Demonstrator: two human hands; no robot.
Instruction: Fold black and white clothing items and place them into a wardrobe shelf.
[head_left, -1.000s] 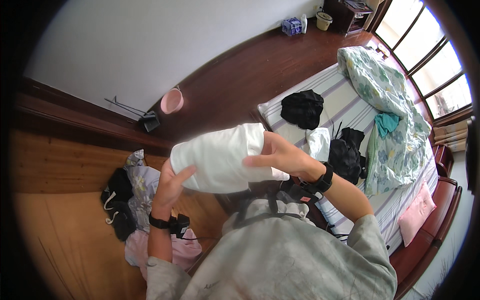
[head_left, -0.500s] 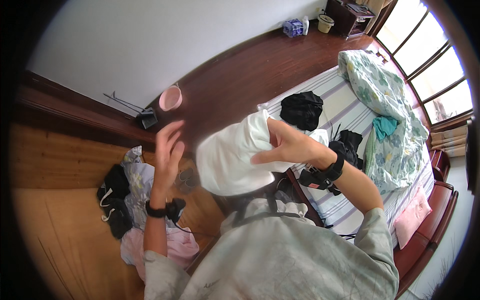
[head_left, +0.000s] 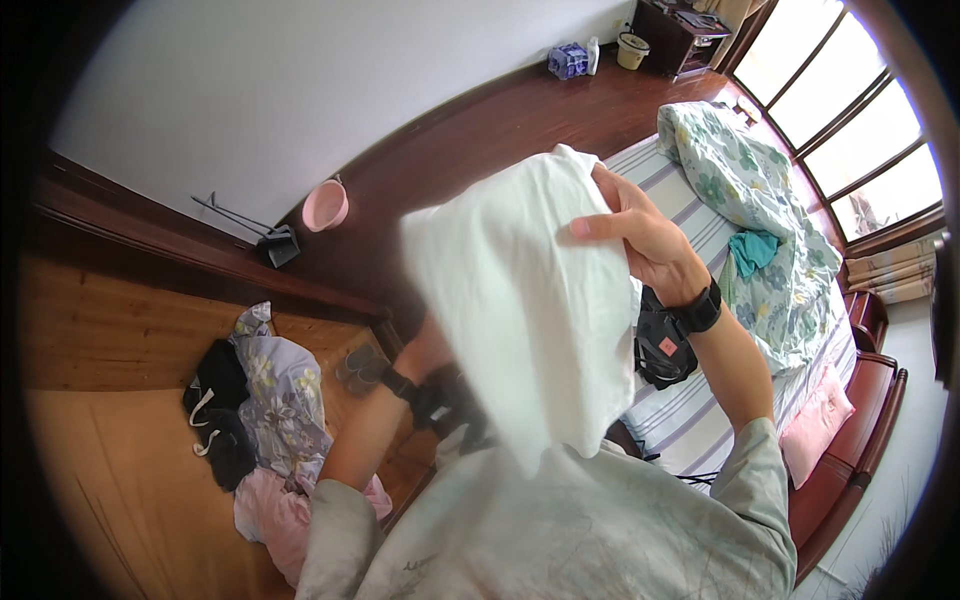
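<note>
A white cloth [head_left: 520, 300], perhaps a garment, hangs spread out in front of my chest. My right hand [head_left: 640, 232] grips its upper right edge, thumb on the near face and fingers behind. The cloth covers most of my left hand [head_left: 428, 348]; only its blurred back shows at the cloth's left side, and its fingers are hidden. Each wrist wears a black strap. Past my right wrist, a black bag-like item [head_left: 662, 345] with a small pink patch lies on the bed.
The bed [head_left: 690, 420] has a striped sheet, a floral quilt [head_left: 760, 220], a teal cloth [head_left: 752, 252] and a pink pillow [head_left: 818, 425]. On a wooden surface at left lie black clothing [head_left: 222, 430], floral fabric [head_left: 285, 395] and pink fabric [head_left: 272, 515]. A pink bucket [head_left: 326, 206] and dustpan [head_left: 280, 246] stand near the wall.
The bunched white cloth has opened out and hangs lower. My right hand has moved up and right with it. My left hand, open and apart before, has moved down and right behind the cloth.
</note>
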